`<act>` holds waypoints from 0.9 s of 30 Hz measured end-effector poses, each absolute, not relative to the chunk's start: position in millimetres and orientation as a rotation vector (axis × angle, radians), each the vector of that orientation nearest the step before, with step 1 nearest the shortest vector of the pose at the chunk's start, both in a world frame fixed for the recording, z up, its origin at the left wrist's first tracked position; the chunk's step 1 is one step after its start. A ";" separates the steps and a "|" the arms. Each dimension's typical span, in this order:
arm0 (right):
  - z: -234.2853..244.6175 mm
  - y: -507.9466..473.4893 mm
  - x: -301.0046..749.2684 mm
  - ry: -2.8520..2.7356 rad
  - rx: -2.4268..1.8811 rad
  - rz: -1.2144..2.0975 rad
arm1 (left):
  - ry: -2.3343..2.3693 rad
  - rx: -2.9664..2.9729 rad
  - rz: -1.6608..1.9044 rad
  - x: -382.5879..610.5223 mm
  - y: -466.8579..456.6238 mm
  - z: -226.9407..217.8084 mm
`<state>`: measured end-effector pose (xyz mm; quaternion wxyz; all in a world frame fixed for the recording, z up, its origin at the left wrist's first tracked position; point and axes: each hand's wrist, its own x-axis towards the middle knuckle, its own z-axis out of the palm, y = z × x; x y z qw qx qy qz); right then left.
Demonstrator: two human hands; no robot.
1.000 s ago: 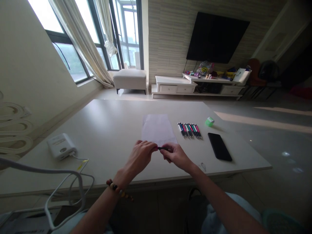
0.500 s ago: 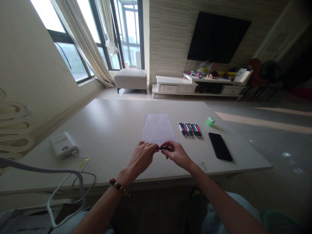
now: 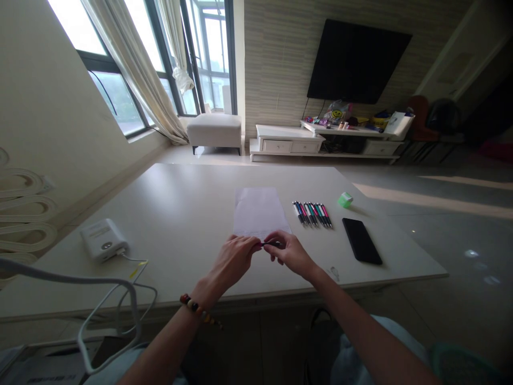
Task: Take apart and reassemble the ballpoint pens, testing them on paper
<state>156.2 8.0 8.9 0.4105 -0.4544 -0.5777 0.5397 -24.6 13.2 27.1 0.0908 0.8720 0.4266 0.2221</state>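
Observation:
Between my two hands lies a slim pen (image 3: 269, 244), dark at its right part and pinkish at its left end. My left hand (image 3: 239, 253) closes its fingers on the left end, mostly hiding it. My right hand (image 3: 290, 251) pinches the dark part between thumb and fingers. Just beyond the hands a white sheet of paper (image 3: 259, 209) rests flat on the table, its near edge partly covered by them. To the right of the paper, a row of several pens (image 3: 312, 214) in blue, red, white and green lies side by side.
A black phone (image 3: 361, 240) and a small green object (image 3: 345, 200) lie on the right of the white table (image 3: 188, 214). At the left stands a white power bank-like box (image 3: 103, 239) with a white cable (image 3: 136, 283) hanging over the near edge.
Both hands stay in nearly the same place, still holding the pen. The view has shifted very slightly; the things on the table have not moved.

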 end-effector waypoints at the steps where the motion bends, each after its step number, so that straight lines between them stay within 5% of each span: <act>1: 8.1 8.4 156.2 -1.445 -1.155 1.378 | 1.272 2.586 0.661 -24.5 13.2 26.9; 17: 16.7 10.6 161.7 -1.532 -1.147 1.034 | 1.164 2.089 0.712 -18.7 13.0 14.2; 27: 30.7 13.8 173.2 -1.350 -1.039 1.104 | 0.888 1.497 0.831 -6.0 11.9 8.2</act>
